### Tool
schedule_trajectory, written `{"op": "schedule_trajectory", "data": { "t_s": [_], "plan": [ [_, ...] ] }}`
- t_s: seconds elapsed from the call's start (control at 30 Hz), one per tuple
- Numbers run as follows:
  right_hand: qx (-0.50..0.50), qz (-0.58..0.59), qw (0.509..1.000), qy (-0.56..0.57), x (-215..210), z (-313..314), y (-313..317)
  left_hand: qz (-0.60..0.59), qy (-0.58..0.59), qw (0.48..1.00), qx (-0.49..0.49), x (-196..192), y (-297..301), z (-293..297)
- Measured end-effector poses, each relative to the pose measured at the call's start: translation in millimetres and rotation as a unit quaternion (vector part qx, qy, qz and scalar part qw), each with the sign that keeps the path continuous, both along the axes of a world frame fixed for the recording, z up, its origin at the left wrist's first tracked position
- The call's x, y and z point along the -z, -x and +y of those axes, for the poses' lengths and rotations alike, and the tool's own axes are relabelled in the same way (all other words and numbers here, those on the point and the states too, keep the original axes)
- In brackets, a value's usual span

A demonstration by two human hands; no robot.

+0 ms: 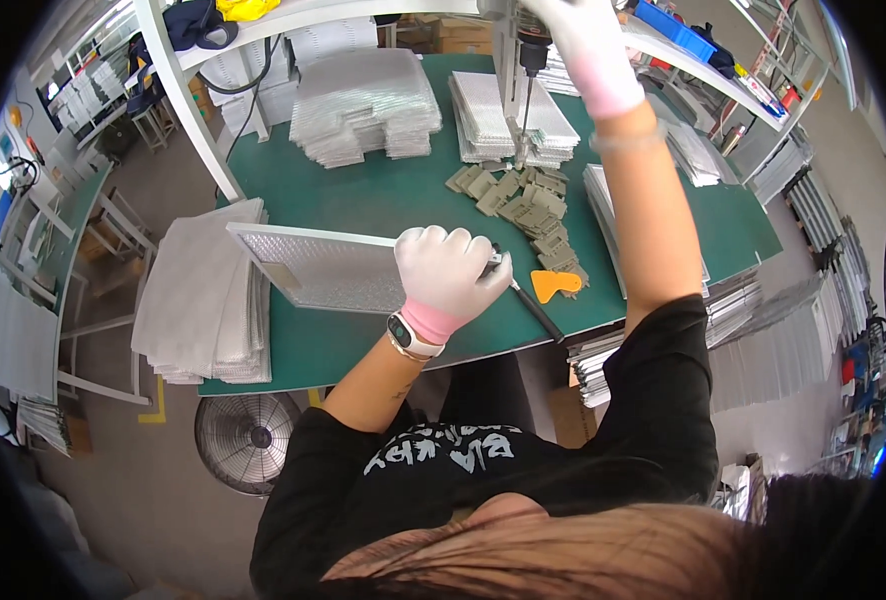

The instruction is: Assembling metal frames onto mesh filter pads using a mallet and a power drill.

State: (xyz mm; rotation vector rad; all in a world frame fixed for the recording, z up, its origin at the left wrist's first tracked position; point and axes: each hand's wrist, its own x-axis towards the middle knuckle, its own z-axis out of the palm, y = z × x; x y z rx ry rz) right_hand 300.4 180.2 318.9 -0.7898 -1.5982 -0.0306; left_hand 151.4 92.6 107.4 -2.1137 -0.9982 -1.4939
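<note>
My left hand (447,270), in a white glove with a pink cuff, is closed over the right end of a silver framed mesh panel (333,268). The panel stands tilted above the green table. By the thumb shows a small metal and black part that I cannot make out. A black-handled tool (538,312) with a thin shaft points toward that hand. My right hand (591,60), gloved the same way, is raised at the top edge beside a black upright driver (533,52) with a long thin bit. Its fingers are partly cut off, so their grip is hidden.
Grey-green plastic pieces (533,208) lie heaped mid-table, with a yellow scraper (557,285) beside them. Mesh panel stacks stand at the back (363,100), left (208,290) and under the driver (483,115). A shelf post (188,110) rises at left; a fan (253,440) stands below.
</note>
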Motion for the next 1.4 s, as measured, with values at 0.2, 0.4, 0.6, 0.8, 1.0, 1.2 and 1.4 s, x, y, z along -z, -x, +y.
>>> {"op": "schedule_trajectory", "data": {
  "t_s": [0.2, 0.4, 0.6, 0.8, 1.0, 1.2, 1.4],
  "plan": [
    [-0.355, 0.247, 0.893, 0.124, 5, -7, 14, 0.017, 0.048, 0.999, 0.003, -1, -2, 23],
    [-0.645, 0.13, 0.751, 0.06, 27, 13, 0, -0.028, 0.012, 0.999, 0.038, -8, -11, 24],
    [-0.509, 0.225, 0.782, 0.282, 21, -23, 18, 0.03, 0.084, 0.996, 0.025, -13, -4, 17],
    [-0.597, 0.119, 0.746, 0.268, 59, -15, 30, -0.068, 0.071, 0.989, 0.109, 11, -7, 20],
    [-0.588, 0.177, 0.749, 0.248, 71, -14, 33, -0.037, 0.054, 0.995, 0.08, 14, -6, 19],
    [-0.544, 0.262, 0.778, 0.173, 68, -8, 30, -0.03, 0.011, 0.996, 0.082, 5, 0, 22],
    [-0.665, 0.227, 0.679, 0.213, 70, 4, 24, -0.019, 0.034, 0.995, 0.095, 11, 1, 23]
  ]
}}
